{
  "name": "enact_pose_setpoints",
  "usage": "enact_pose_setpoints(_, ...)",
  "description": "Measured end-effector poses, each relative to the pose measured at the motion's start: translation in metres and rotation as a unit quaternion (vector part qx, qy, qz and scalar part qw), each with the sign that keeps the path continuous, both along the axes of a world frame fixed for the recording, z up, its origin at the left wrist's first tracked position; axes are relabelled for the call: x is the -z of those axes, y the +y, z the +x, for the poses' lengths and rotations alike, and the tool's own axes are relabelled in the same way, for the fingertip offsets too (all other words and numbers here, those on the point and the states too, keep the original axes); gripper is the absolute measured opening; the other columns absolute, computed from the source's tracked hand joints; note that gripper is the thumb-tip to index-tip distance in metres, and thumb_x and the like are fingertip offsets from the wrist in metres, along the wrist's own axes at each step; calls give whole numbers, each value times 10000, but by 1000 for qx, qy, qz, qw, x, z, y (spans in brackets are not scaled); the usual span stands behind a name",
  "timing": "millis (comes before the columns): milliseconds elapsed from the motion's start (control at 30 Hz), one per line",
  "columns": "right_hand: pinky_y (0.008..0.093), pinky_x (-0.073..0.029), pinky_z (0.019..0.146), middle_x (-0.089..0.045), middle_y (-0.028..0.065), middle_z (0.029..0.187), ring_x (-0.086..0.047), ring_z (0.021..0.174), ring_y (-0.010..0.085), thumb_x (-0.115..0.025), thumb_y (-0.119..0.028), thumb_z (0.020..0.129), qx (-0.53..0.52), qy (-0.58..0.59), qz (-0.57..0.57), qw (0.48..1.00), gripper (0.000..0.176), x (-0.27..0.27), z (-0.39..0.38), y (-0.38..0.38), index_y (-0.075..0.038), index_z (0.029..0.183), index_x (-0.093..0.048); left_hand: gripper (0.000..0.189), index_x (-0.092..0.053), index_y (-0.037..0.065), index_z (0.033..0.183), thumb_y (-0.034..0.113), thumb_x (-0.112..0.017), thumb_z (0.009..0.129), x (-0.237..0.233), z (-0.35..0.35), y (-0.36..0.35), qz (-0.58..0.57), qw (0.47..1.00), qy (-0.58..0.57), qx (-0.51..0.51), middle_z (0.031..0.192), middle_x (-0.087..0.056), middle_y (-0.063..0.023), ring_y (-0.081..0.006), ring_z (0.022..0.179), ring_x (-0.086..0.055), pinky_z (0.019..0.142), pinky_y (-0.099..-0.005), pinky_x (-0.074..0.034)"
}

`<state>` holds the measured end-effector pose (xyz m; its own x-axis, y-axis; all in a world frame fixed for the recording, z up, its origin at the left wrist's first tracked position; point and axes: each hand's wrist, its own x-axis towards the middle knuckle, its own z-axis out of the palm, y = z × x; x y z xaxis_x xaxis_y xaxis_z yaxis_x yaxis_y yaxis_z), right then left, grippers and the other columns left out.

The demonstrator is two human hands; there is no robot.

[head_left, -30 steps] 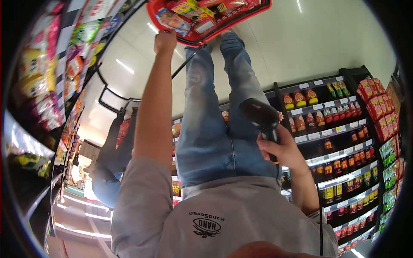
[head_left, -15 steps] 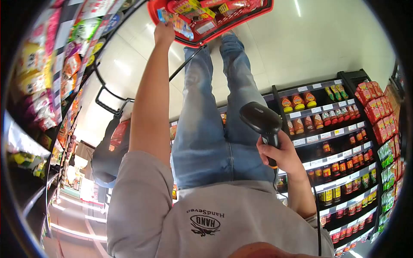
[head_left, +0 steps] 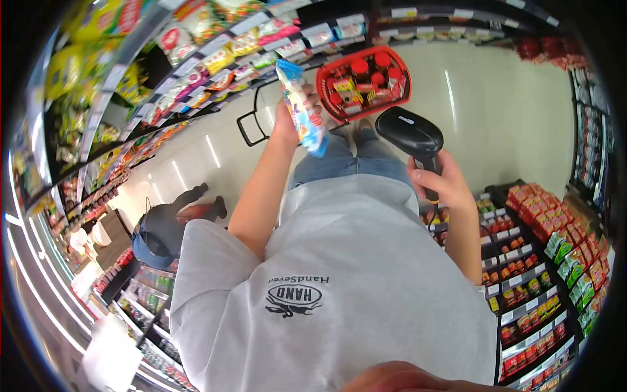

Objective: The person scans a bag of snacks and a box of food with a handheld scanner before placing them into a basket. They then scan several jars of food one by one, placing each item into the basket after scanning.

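Note:
My left hand [head_left: 285, 123] is closed around a blue-and-white snack packet [head_left: 303, 112], raised upright in front of the shelves. Its printing is too small to read. In my right hand [head_left: 445, 179] is a black handheld barcode scanner [head_left: 410, 135], gripped by its handle with the head pointing up and left. A dark cable [head_left: 498, 313] runs down along my right side. Beyond both hands, a red shopping basket [head_left: 319, 88] stands near my feet, with several red-lidded jars and yellow and red packs inside.
Shelves of bagged snacks [head_left: 235, 49] line the left and far side. Racks of jars and bottles [head_left: 529, 287] stand at right, beside hanging red packets [head_left: 542, 212]. A black metal frame [head_left: 251, 129] is left of the basket. Another person [head_left: 160, 228] is at the left.
My left hand has lifted the snack packet out of the basket and up toward my body. The view has tilted, showing more of the shelves; the scanner stays in my right hand.

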<state>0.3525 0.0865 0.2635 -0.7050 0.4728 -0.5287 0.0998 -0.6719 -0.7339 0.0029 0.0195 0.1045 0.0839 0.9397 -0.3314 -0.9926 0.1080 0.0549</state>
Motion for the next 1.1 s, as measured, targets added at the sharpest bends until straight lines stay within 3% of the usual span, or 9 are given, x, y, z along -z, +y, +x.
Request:
enact_pose_setpoints(100,273,-429,489,-597,49,826,-543,550,106,-675,-65,882,-34,38,60,997,299,-35,-24,0,0,1147,-553,255,-563,93,1080,319,-461,1019,-35,-10,14,177,979,-88,47,819,-503,3,-164,673,-462,633,-314,-445)
enact_pose_setpoints(200,269,-431,489,-596,46,818,-556,548,107,-681,-70,879,-64,57,89,992,289,-76,-56,-10,5,1130,-558,297,-558,49,1164,303,-430,1077,-74,-27,4,212,969,122,46,854,-557,-4,-152,685,-519,651,-308,-476)
enact_pose_setpoints(267,266,-432,490,-595,42,810,-565,550,106,-686,-76,879,-80,53,97,991,281,-94,-78,-20,6,1117,-561,300,-532,25,1241,273,-456,1091,-126,-8,4,-97,845,511,-124,980,-643,-34,-136,827,-622,766,-299,-532)
enact_pose_setpoints(300,264,-434,490,-590,36,795,-570,550,104,-692,-89,880,-113,46,112,986,276,-101,-89,-22,7,1104,-562,273,-513,11,1270,210,-481,1087,-135,-17,-5,-60,831,543,-107,1100,-678,-72,-123,964,-658,864,-283,-538)
enact_pose_setpoints(800,275,-424,469,-571,52,764,-521,492,115,-659,-156,868,-21,-19,153,988,432,-113,-103,-13,7,1258,-567,229,-541,0,1217,163,-524,1058,-146,-39,0,-96,838,533,-59,1046,-713,-111,-153,947,-693,796,-286,-552)
enact_pose_setpoints(967,270,-423,461,-562,52,744,-516,483,114,-654,-157,861,27,-7,153,988,449,-108,-59,8,22,1261,-558,170,-624,-14,1092,115,-569,996,-117,-39,74,-5,485,874,21,964,-737,-130,-208,910,-716,763,-362,-541)
enact_pose_setpoints(1033,265,-412,447,-556,51,731,-515,474,114,-652,-152,861,45,-9,149,988,456,-101,-39,18,35,1264,-548,233,-621,-15,1173,134,-564,1002,-134,-36,117,-27,584,811,10,1009,-744,-154,-271,919,-737,761,-414,-545)
enact_pose_setpoints(1067,265,-412,447,-556,51,731,-515,474,114,-652,-152,861,52,-5,149,987,456,-99,-29,24,35,1264,-548,247,-625,12,1208,125,-578,993,-94,-56,156,41,497,864,-70,960,-740,-171,-270,897,-747,735,-398,-548)
enact_pose_setpoints(1100,273,-401,455,-554,42,704,-510,476,117,-653,-127,871,56,-6,140,988,418,-96,-18,28,27,1248,-560,251,-644,35,1213,111,-591,979,-124,-48,171,40,602,795,-59,923,-735,-169,-228,859,-744,703,-367,-544)
